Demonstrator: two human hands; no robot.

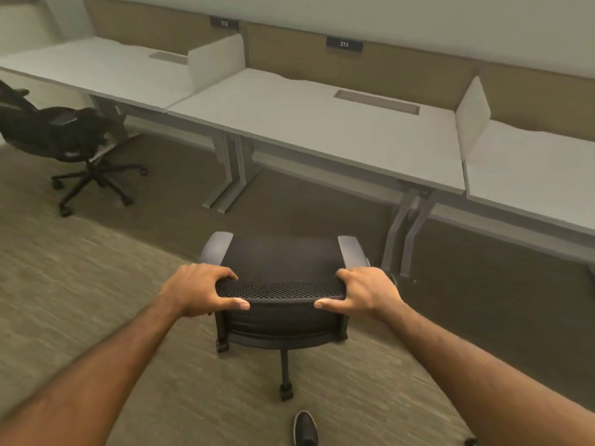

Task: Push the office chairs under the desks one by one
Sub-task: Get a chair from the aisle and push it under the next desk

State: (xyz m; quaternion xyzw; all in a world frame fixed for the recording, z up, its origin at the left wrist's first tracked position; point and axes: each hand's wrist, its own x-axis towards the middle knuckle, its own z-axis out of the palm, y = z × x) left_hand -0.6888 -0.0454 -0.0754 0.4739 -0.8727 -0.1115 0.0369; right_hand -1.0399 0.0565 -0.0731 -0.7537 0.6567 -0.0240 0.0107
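A black mesh office chair [281, 262] with grey armrests stands on the carpet in front of me, facing the white desk [309, 123] marked 213. The chair sits short of the desk's front edge. My left hand [201, 289] grips the left end of the backrest's top edge. My right hand [363, 292] grips its right end. A second black office chair [54, 133] stands at the far left, turned sideways, in front of the neighbouring desk [96, 69] marked 212.
Grey desk legs [231, 175] stand left of the gap under desk 213, and another pair of legs [407, 233] stands to its right. White divider panels [215, 62] separate the desks. A third desk [531, 169] continues right. My shoe [305, 428] is behind the chair.
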